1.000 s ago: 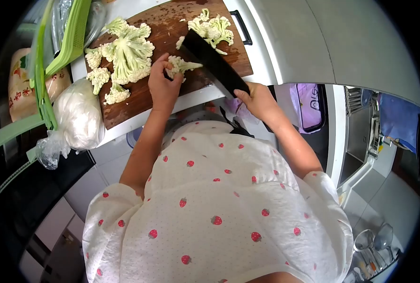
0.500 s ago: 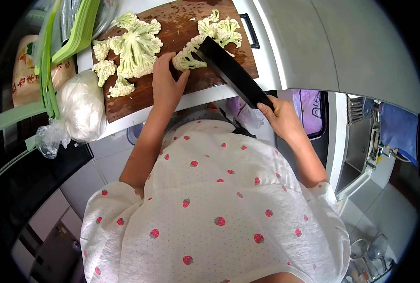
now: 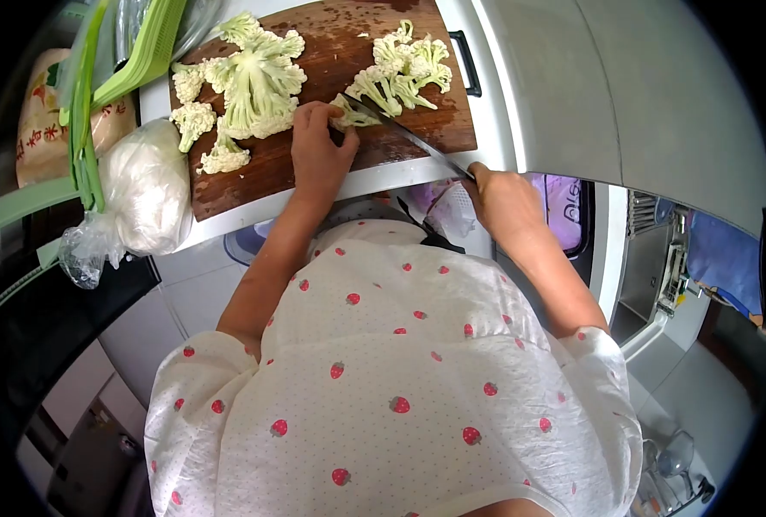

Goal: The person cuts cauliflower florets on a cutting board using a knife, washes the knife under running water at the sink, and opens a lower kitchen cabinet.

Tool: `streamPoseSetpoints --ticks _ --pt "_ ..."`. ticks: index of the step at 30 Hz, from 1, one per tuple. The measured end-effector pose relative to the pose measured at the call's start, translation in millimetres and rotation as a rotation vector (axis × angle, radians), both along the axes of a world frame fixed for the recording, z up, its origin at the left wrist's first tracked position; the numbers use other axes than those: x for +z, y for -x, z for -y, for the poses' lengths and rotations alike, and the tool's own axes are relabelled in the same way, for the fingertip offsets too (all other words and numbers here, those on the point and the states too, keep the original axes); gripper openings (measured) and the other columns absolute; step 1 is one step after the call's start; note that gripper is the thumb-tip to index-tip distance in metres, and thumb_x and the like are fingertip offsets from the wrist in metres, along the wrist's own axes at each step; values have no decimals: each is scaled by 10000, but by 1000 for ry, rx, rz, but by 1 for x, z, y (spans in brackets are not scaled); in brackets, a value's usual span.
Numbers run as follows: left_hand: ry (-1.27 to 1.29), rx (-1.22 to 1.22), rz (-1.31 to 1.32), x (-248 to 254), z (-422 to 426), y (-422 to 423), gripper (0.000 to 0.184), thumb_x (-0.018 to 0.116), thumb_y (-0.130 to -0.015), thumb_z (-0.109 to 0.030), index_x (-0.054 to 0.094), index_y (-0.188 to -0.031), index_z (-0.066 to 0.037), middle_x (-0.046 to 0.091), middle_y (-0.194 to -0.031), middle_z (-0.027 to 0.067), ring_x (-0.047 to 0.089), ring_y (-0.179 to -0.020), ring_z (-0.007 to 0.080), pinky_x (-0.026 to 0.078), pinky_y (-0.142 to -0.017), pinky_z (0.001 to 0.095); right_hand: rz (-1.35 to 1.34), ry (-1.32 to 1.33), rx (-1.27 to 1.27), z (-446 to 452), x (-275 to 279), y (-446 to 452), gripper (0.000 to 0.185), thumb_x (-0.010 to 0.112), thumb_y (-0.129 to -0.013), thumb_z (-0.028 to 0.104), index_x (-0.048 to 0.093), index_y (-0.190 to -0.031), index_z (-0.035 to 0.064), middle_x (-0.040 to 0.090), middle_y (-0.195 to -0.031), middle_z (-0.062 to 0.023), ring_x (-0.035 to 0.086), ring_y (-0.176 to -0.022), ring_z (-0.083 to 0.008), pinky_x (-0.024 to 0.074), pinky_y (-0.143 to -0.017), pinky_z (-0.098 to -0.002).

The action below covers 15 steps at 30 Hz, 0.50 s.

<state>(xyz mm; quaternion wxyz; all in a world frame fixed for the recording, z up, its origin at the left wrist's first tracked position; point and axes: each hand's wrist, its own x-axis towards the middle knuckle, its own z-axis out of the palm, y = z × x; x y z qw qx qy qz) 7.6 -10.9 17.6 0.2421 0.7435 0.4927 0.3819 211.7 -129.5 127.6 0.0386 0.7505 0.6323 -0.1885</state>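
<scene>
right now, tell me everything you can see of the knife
The knife shows as a long, narrow, dark blade, seen almost edge-on, with a greyish, metal-like sheen. The right hand grips it and hides its handle. It slants up and leftward over the near edge of the wooden cutting board, its far end at the small cauliflower floret held by the left hand. How deep it cuts, if at all, is unclear.

Pale tiled floor (image 3: 198,297), white counter (image 3: 400,173).
</scene>
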Motion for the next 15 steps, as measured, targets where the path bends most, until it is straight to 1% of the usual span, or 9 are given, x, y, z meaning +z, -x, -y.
streamPoseSetpoints --ticks 2,3,4,5,6,9,11,14,15 --pt "45 -1 39 -3 0 0 254 670 -714 8 553 -936 -33 525 -1029 95 565 -866 202 507 -693 289 -3 33 -7 -4 -13 0 239 576 -895 245 622 -942 15 614 -724 -224 596 -719 -419 470 -618 -482" --pt "45 0 39 -4 1 1 254 670 -714 8 553 -936 -33 525 -1029 95 565 -866 202 507 -693 289 -101 -8 -64 -5 -23 -2 222 570 -891 236 620 -924 22 617 -729 -221 603 -728 -417 480 -643 -477" --pt "54 -17 60 -5 3 2 258 673 -706 5 558 -933 -35 521 -1036 112 562 -891 242 500 -728 321 -200 -49 -120 -5 -31 -4 206 565 -887 226 619 -905 28 621 -733 -218 609 -737 -414 491 -668 -472" --pt "63 -36 77 -6 4 5 261 675 -697 2 562 -929 -37 517 -1043 128 558 -916 281 493 -763 352 -204 -49 -121 -4 -37 -6 206 565 -887 226 619 -905 28 621 -733 -218 609 -737 -414 491 -668 -472" --pt "62 -39 72 -8 4 6 261 675 -697 2 562 -929 -37 517 -1043 128 558 -916 281 493 -763 352 -282 -66 -159 -1 -41 -10 217 576 -883 235 624 -909 25 612 -725 -222 602 -728 -417 484 -660 -465" --pt "-11 -74 170 -14 0 3 267 666 -708 20 572 -950 -42 513 -1061 130 566 -913 272 500 -753 335 -407 -84 -249 6 -40 -11 240 594 -878 249 628 -908 13 589 -700 -230 584 -703 -422 467 -641 -453" --pt "36 -116 232 -14 -9 0 259 654 -730 42 588 -970 -29 529 -1054 106 575 -938 204 512 -745 279 -457 -89 -295 9 -29 -8 252 601 -876 253 628 -903 4 575 -683 -236 574 -687 -423 458 -629 -448" --pt "-109 -140 112 -14 -16 -1 269 653 -729 45 595 -978 -40 559 -997 91 580 -901 194 505 -736 280 -428 -46 -315 15 -8 -6 253 600 -879 252 626 -895 0 566 -663 -232 565 -665 -422 450 -611 -437" --pt "-109 -140 113 -14 -17 -1 269 653 -729 45 595 -978 -40 559 -997 91 580 -901 194 505 -736 280 -426 -33 -300 16 -3 -5 251 596 -883 249 624 -895 0 564 -661 -232 566 -666 -421 448 -611 -441"
